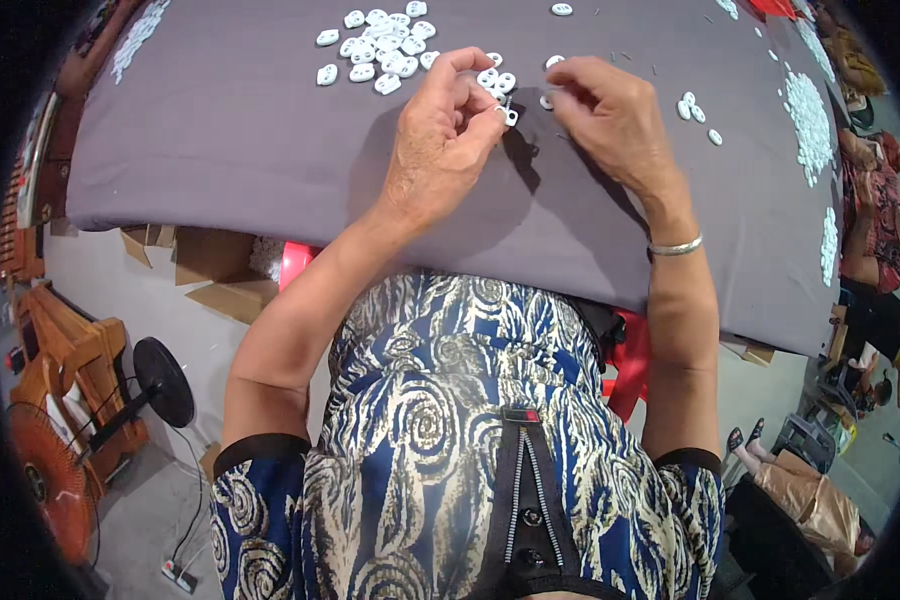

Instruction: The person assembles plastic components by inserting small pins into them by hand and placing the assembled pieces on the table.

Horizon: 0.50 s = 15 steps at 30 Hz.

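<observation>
At upper centre-left a heap of white plastic pieces point(382, 45) lies on the grey tabletop point(220, 130); the left hand point(440, 140) pinches one small white piece point(510, 116); just right, the right hand point(615, 115) rests fingertips down, loosely curled, grasping nothing I can see.

Both forearms reach forward, left hand point(440, 130) curled with fingertips pinched, right hand point(610, 115) palm-down, fingers bent.

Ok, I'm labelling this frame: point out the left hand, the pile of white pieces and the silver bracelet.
left hand point(438, 140): head view, back of the hand.
pile of white pieces point(382, 46): head view, middle of the heap.
silver bracelet point(676, 246): head view, band on the right wrist.
</observation>
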{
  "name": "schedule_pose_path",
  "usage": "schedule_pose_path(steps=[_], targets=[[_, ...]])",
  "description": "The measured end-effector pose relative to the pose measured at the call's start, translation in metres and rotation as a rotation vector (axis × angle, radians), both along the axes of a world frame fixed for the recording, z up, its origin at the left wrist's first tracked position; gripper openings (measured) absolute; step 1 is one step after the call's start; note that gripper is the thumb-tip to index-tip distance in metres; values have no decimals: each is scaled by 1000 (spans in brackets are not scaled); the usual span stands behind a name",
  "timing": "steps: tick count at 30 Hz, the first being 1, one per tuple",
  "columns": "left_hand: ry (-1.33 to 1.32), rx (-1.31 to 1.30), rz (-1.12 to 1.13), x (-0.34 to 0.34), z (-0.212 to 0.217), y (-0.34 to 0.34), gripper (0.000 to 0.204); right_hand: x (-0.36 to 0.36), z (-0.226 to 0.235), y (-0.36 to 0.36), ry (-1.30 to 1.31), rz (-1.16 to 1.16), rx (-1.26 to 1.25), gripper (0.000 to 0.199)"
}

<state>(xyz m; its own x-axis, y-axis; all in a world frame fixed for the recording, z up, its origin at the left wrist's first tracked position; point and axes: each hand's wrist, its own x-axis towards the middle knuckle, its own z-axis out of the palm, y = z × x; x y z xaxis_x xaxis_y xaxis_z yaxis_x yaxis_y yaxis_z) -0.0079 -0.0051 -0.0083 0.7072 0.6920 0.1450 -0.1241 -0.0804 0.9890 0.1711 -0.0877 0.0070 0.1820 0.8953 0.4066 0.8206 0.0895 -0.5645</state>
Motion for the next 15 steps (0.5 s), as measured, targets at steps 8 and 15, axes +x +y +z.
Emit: schedule_pose_path(steps=[8,15], targets=[[20,-15,-11,-2,1,0,37,4,8,-4,2,-36,-175,13],[0,-18,3,-1,-1,-1,35,1,6,-3,2,-14,-187,14]])
